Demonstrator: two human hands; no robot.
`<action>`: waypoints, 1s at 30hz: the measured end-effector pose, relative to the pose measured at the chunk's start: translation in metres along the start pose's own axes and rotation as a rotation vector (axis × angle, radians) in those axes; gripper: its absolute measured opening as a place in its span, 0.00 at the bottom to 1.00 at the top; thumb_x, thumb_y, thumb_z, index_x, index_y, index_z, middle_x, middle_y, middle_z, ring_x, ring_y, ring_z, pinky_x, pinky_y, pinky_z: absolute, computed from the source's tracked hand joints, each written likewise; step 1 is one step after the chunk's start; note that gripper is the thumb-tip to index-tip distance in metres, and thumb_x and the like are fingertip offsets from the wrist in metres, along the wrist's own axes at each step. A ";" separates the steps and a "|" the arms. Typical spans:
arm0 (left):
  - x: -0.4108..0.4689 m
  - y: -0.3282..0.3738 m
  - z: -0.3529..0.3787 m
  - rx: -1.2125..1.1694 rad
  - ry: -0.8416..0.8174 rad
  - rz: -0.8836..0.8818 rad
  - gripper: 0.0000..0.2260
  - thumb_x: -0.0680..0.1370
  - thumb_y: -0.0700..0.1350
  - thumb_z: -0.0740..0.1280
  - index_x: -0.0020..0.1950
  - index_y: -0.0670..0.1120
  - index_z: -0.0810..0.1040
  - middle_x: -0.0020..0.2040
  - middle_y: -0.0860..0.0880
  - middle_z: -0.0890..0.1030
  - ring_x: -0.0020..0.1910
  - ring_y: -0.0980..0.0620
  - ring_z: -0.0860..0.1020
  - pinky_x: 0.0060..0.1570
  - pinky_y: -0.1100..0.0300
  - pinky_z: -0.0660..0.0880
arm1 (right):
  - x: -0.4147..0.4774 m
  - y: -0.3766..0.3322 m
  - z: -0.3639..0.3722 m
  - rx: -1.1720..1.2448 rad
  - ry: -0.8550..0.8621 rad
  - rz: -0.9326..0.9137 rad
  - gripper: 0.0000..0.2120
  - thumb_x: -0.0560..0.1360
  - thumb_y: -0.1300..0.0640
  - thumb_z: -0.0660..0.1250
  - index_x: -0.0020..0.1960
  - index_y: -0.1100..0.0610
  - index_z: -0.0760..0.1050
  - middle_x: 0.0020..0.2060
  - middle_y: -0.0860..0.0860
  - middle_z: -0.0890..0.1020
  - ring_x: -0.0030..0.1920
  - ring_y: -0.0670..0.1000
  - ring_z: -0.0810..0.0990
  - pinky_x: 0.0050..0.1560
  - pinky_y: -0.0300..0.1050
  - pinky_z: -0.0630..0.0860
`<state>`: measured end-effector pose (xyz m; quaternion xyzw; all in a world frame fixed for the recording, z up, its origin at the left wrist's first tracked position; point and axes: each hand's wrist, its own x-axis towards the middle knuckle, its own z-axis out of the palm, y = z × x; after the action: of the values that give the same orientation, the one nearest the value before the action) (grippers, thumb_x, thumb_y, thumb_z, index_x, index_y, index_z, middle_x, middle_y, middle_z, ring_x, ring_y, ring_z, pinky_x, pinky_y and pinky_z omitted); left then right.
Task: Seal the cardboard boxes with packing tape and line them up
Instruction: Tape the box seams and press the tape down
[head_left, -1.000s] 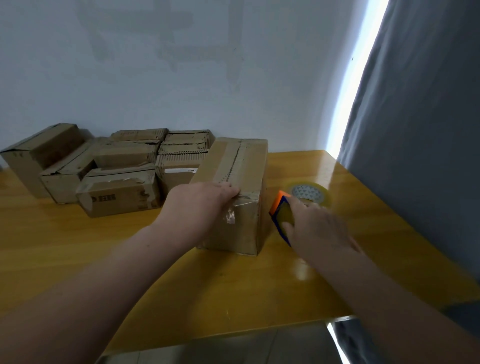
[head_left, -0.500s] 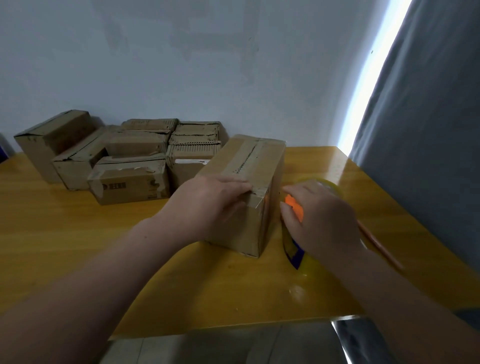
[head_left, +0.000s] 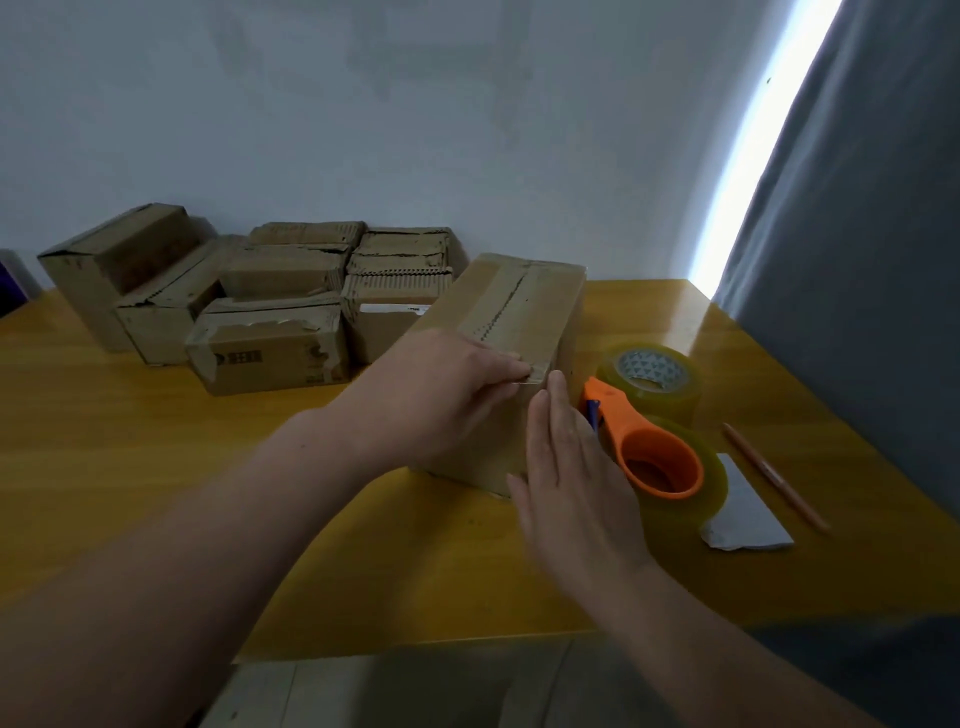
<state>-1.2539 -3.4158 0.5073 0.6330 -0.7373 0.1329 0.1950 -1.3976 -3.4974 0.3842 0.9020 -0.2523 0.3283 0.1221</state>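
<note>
A cardboard box (head_left: 524, 306) stands in the middle of the yellow table (head_left: 130, 467), with tape running along its top seam. My left hand (head_left: 447, 384) rests on the box's near top edge, fingers pressing the tape end at the corner. My right hand (head_left: 566, 467) lies flat with straight fingers against the box's near right corner. The orange tape dispenser (head_left: 654, 457) with its clear roll lies on the table just right of my right hand, released. A second tape roll (head_left: 649, 376) sits behind it.
Several more cardboard boxes (head_left: 270, 348) are grouped at the back left against the wall. A pencil (head_left: 774, 475) and a grey scrap of paper (head_left: 743, 514) lie right of the dispenser. A grey curtain (head_left: 857, 260) hangs at the right.
My right hand has set the tape dispenser down on the table and moved to the box's corner with flat fingers. My left hand stays on the tape end.
</note>
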 end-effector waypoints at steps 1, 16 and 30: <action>0.000 0.000 -0.001 -0.001 -0.007 0.001 0.14 0.75 0.45 0.63 0.56 0.44 0.83 0.51 0.47 0.84 0.49 0.48 0.83 0.47 0.52 0.81 | 0.000 0.003 0.002 -0.013 0.018 -0.019 0.35 0.78 0.47 0.57 0.75 0.67 0.50 0.74 0.65 0.57 0.68 0.62 0.70 0.59 0.51 0.75; -0.002 -0.006 0.003 -0.025 0.023 -0.001 0.17 0.73 0.48 0.64 0.60 0.48 0.81 0.54 0.50 0.83 0.51 0.52 0.82 0.52 0.53 0.79 | 0.014 0.055 0.002 -0.135 0.319 -0.375 0.26 0.78 0.50 0.64 0.73 0.58 0.63 0.68 0.59 0.70 0.56 0.58 0.80 0.44 0.49 0.80; -0.002 -0.012 0.008 -0.008 0.076 0.047 0.11 0.77 0.46 0.60 0.47 0.44 0.80 0.41 0.47 0.83 0.39 0.48 0.82 0.35 0.51 0.78 | 0.032 0.055 -0.011 -0.011 0.293 -0.430 0.17 0.78 0.55 0.64 0.67 0.53 0.71 0.67 0.61 0.71 0.58 0.58 0.78 0.50 0.48 0.79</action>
<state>-1.2430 -3.4193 0.4980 0.6090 -0.7447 0.1584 0.2222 -1.4111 -3.5514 0.4163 0.8769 -0.0360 0.4208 0.2294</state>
